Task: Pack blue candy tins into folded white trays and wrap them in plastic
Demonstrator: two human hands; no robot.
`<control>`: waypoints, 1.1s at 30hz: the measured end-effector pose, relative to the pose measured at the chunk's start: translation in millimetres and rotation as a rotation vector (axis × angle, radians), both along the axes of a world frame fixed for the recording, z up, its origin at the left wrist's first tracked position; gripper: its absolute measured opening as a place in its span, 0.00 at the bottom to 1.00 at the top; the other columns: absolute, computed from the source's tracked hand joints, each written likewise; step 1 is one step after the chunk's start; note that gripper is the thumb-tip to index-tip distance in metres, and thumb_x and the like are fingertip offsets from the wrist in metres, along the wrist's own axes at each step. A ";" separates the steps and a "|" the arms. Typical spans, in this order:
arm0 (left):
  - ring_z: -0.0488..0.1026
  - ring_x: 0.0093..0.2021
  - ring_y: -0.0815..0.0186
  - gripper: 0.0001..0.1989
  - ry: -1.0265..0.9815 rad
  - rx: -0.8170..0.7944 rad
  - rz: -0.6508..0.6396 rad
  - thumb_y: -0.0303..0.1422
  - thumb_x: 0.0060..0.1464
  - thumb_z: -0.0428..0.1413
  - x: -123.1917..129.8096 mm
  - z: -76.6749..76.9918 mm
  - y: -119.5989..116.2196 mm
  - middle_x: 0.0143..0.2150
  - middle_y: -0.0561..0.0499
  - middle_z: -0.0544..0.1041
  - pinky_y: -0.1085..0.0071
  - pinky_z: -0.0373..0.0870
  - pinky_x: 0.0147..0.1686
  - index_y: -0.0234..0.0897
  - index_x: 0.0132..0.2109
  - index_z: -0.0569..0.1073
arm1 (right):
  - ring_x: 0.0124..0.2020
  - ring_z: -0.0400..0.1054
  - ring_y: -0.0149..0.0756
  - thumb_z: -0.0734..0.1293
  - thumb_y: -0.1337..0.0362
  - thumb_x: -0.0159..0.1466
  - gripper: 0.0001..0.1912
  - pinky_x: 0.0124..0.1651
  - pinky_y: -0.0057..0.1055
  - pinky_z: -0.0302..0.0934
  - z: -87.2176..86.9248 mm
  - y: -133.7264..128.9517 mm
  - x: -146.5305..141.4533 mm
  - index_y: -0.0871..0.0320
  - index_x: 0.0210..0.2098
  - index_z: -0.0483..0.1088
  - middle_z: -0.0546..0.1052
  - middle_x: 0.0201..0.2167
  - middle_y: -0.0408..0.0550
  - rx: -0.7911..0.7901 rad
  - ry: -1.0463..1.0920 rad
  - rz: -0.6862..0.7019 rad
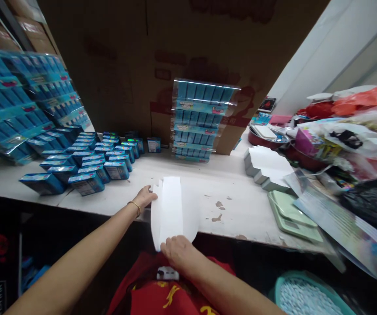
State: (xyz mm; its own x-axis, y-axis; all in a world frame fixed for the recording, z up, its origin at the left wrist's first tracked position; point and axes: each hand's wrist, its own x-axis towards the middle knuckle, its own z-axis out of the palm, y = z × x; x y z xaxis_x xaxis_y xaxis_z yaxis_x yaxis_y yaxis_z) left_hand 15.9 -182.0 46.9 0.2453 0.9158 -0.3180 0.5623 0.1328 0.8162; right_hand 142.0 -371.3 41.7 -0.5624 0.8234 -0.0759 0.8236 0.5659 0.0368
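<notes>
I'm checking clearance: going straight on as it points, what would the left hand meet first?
The left hand would first meet the white card at its thumb; beyond, perhaps the wrapped stack of blue boxes, though depth is unclear.

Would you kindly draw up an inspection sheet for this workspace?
Surface: white tabletop, with worn brown patches.
Job's things: folded white card at the near table edge.
Clutter: blue boxes grouped at left; green scale and black plastic bag at right.
Hands: left hand at the card's left edge; right hand gripping its near end.
Cables: nothing seen.
Surroundings: large cardboard carton behind; teal basin of small pale pieces, lower right.
</notes>
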 end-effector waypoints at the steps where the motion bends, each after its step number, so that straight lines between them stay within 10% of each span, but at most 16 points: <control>1: 0.73 0.29 0.65 0.26 -0.004 -0.008 -0.027 0.23 0.38 0.49 -0.2 1.3 -1.4 0.31 0.49 0.75 0.73 0.68 0.27 0.30 0.49 0.65 | 0.26 0.63 0.36 0.57 0.67 0.59 0.02 0.27 0.33 0.57 -6.3 -6.8 -3.8 0.58 0.32 0.60 0.68 0.25 0.45 -0.017 0.005 0.038; 5: 0.72 0.26 0.65 0.19 0.017 -0.001 -0.106 0.21 0.37 0.46 -6.0 1.1 -7.4 0.25 0.52 0.74 0.74 0.67 0.25 0.30 0.39 0.71 | 0.24 0.66 0.38 0.62 0.64 0.55 0.04 0.23 0.32 0.57 -9.8 -29.1 -19.9 0.58 0.29 0.64 0.70 0.24 0.47 -0.143 -0.033 0.033; 9: 0.71 0.31 0.66 0.14 0.091 0.096 -0.128 0.23 0.39 0.46 -13.6 -1.4 -5.7 0.28 0.52 0.75 0.76 0.65 0.27 0.32 0.33 0.72 | 0.26 0.66 0.34 0.62 0.67 0.57 0.02 0.27 0.29 0.58 39.6 -0.6 -7.4 0.56 0.32 0.65 0.72 0.25 0.43 -0.152 0.151 -0.021; 12: 0.69 0.31 0.66 0.12 0.173 0.155 -0.140 0.23 0.38 0.46 -13.8 -0.4 -0.8 0.26 0.53 0.73 0.76 0.63 0.28 0.34 0.30 0.72 | 0.41 0.64 0.38 0.58 0.66 0.61 0.13 0.41 0.33 0.57 68.3 63.0 23.8 0.58 0.46 0.62 0.72 0.38 0.51 0.085 0.279 -0.421; 15: 0.68 0.29 0.66 0.11 0.249 0.184 -0.152 0.22 0.37 0.46 -10.9 2.1 1.7 0.24 0.53 0.72 0.75 0.62 0.28 0.34 0.27 0.72 | 0.43 0.63 0.39 0.60 0.61 0.60 0.18 0.41 0.31 0.56 62.5 124.4 50.4 0.62 0.47 0.62 0.70 0.42 0.55 -0.022 0.244 -0.751; 19: 0.68 0.29 0.67 0.12 0.314 0.207 -0.160 0.20 0.37 0.46 -8.1 4.9 -0.1 0.25 0.52 0.72 0.75 0.61 0.28 0.34 0.29 0.72 | 0.33 0.66 0.32 0.60 0.64 0.59 0.07 0.33 0.24 0.55 37.8 153.1 58.4 0.58 0.32 0.68 0.73 0.30 0.45 -0.185 0.223 -0.659; 33: 0.69 0.40 0.62 0.13 0.437 0.265 -0.276 0.21 0.42 0.46 -3.6 14.4 -7.4 0.37 0.47 0.73 0.71 0.62 0.39 0.35 0.34 0.71 | 0.38 0.68 0.37 0.56 0.72 0.58 0.12 0.36 0.28 0.56 40.0 156.8 33.5 0.61 0.37 0.68 0.73 0.38 0.52 -0.325 0.121 -0.422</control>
State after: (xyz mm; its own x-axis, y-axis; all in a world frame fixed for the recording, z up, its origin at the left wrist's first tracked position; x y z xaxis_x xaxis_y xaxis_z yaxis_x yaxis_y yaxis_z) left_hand 12.2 -189.4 61.3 0.3842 0.8986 -0.2119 0.8392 -0.2443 0.4858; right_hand 175.5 -214.4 81.7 -0.2092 0.9243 -0.3194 0.9691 0.1522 -0.1942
